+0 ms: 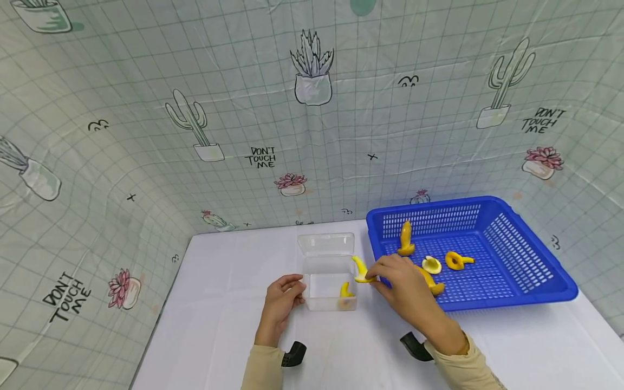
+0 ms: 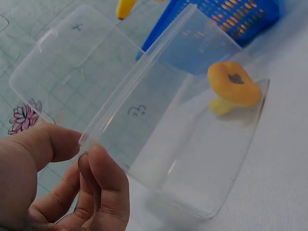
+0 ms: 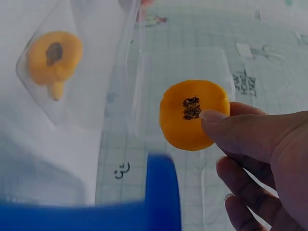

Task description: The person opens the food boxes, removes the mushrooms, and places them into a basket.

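A clear plastic box (image 1: 329,284) with its lid (image 1: 325,244) swung back stands on the white table. My left hand (image 1: 281,299) pinches the box's left edge between thumb and fingers, plain in the left wrist view. One yellow mushroom-shaped piece (image 2: 234,85) with a dark patch on its round end lies inside, at the box's right side. My right hand (image 1: 402,284) pinches another yellow mushroom-shaped piece (image 3: 185,130) by its round end. It is held in the air between the box and the blue basket, its curved stem (image 1: 359,265) pointing up and left.
To the right stands a blue perforated basket (image 1: 531,295) with several more yellow pieces (image 1: 406,238) in it. Its near left edge is close under my right hand. Black curved wrist fittings (image 1: 294,355) show at both sleeves. A patterned cloth (image 1: 312,141) hangs behind the table.
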A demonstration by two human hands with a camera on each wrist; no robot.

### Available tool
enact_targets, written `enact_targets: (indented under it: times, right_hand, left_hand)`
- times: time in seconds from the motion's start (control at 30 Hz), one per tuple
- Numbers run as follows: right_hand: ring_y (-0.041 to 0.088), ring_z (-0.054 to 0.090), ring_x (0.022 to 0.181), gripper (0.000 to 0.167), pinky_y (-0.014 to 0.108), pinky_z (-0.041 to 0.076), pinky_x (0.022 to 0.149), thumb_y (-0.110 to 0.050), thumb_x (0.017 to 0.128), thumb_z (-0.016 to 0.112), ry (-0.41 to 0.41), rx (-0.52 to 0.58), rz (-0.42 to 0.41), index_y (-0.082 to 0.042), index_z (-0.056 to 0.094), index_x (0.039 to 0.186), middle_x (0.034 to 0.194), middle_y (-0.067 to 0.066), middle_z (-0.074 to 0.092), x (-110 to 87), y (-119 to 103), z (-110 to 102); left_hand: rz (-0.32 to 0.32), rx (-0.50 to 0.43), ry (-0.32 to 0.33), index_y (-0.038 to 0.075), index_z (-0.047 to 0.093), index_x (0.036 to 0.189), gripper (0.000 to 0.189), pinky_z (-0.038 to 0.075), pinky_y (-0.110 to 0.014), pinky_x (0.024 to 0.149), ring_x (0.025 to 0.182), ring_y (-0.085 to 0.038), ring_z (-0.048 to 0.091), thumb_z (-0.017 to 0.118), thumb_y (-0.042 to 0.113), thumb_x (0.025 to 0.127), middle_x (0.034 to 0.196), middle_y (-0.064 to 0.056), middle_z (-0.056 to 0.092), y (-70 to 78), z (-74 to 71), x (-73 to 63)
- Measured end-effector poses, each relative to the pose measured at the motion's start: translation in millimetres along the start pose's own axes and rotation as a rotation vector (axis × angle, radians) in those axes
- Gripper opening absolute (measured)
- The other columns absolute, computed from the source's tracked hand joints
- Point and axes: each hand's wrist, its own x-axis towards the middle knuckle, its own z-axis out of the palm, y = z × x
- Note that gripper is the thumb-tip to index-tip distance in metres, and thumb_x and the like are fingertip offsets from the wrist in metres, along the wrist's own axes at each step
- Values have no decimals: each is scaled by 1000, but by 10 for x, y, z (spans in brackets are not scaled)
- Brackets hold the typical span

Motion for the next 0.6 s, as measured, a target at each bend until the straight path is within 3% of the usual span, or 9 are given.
enact_targets:
  times: [0.33, 0.6]
  right_hand:
    - [22, 68, 93, 35, 46, 55, 82, 7, 67, 95, 38, -2, 100, -14, 79, 90, 92, -4, 74, -165, 249, -255]
    - [24, 67, 88, 36, 50, 54, 85, 12, 68, 93, 77, -33, 128, -12, 78, 90, 92, -1, 74, -251, 377, -416]
  left_hand:
    - [3, 9, 1, -15, 62, 126, 33, 54, -20, 61, 67, -10, 58, 67, -6, 94, 88, -1, 63, 14, -3, -11]
    - [-5, 2, 0, -15, 62, 127, 34, 55, -20, 61, 66, -10, 59, 66, -6, 95, 91, -1, 64, 3, -5, -3]
